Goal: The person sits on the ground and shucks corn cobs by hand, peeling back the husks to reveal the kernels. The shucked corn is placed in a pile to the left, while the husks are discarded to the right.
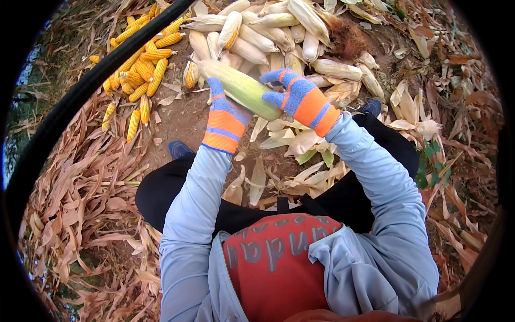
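An unhusked ear of corn, pale green, lies tilted across my left hand, with the thumb up against its near side. That hand wears a blue and orange striped glove; its other fingers are hidden under the ear. At the ear's right end is my right hand, gloved the same way. Its thumb and fingers are spread apart, the thumb tip over the husk. Just beyond the ear is a heap of corn ears in dry, pale husks.
To the far left lies a pile of bare yellow cobs. Loose husks are strewn between my bent legs, and reddish-brown corn silk sits beside the heap. Dry leaves cover the ground on both sides. A dark cord crosses the upper left.
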`<action>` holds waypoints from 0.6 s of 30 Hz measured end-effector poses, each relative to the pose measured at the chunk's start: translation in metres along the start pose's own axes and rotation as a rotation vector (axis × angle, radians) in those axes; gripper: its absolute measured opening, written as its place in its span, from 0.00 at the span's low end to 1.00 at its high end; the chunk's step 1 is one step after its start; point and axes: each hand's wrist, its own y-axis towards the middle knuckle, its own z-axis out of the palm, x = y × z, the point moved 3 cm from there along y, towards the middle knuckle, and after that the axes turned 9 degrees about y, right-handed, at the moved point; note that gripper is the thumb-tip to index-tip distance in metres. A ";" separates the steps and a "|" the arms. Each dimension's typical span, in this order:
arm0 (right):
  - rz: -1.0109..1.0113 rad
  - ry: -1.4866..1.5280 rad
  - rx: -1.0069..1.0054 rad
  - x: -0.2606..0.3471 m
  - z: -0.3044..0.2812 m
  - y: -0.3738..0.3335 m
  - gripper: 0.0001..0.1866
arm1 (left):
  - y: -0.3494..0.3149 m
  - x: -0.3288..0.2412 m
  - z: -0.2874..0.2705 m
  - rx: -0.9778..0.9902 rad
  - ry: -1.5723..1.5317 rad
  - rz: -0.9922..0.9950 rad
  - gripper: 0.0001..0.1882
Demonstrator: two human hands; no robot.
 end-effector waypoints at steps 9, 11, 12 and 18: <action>-0.040 -0.333 -0.123 0.003 0.020 0.006 0.29 | -0.001 0.021 0.012 0.007 -0.029 -0.091 0.36; -0.054 -0.342 -0.121 0.002 0.020 0.007 0.26 | 0.001 0.023 0.011 0.006 -0.045 -0.093 0.35; -0.061 -0.311 -0.127 0.002 0.021 0.006 0.24 | 0.001 0.024 0.008 -0.022 -0.047 -0.095 0.35; -0.232 -0.276 -0.173 -0.002 0.020 0.008 0.14 | -0.001 0.025 0.007 -0.066 0.013 -0.068 0.34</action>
